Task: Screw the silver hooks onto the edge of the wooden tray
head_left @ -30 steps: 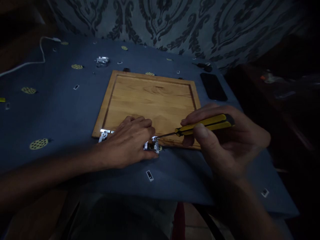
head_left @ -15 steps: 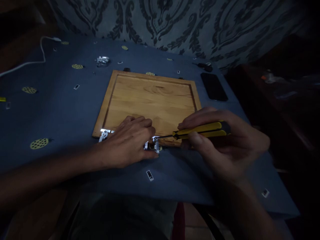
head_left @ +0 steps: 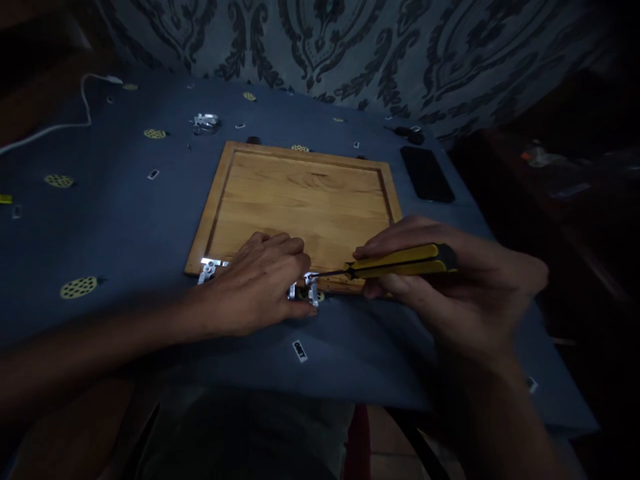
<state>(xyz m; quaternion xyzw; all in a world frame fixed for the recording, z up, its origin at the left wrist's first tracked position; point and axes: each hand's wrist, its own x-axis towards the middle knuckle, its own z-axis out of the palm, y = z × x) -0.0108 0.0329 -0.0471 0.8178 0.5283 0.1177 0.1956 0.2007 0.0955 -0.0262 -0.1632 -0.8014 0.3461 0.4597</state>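
A framed wooden panel (head_left: 305, 193) lies flat in front of me. At its near edge my left hand (head_left: 263, 283) is closed on a shiny metal hinge (head_left: 313, 290), thumb below and fingers curled above; part of the hinge is hidden under the hand. My right hand (head_left: 465, 287) grips a yellow and black screwdriver (head_left: 400, 263) by the handle. The shaft points left, and its tip meets the hinge. A second metal hinge (head_left: 207, 270) sits at the panel's near left corner, beside my left wrist.
Past the panel's far left corner lie loose metal hinges (head_left: 205, 123). A black phone (head_left: 427, 173) rests to the right, with a dark cable-like item (head_left: 410, 133) behind it. A white cable (head_left: 87, 107) runs along the left of the blue tablecloth (head_left: 125, 233). A patterned wall covering (head_left: 320, 47) stands behind.
My right hand has shifted its fingers and thumb slightly around the screwdriver handle. The left hand, panel and hinges stay in place.
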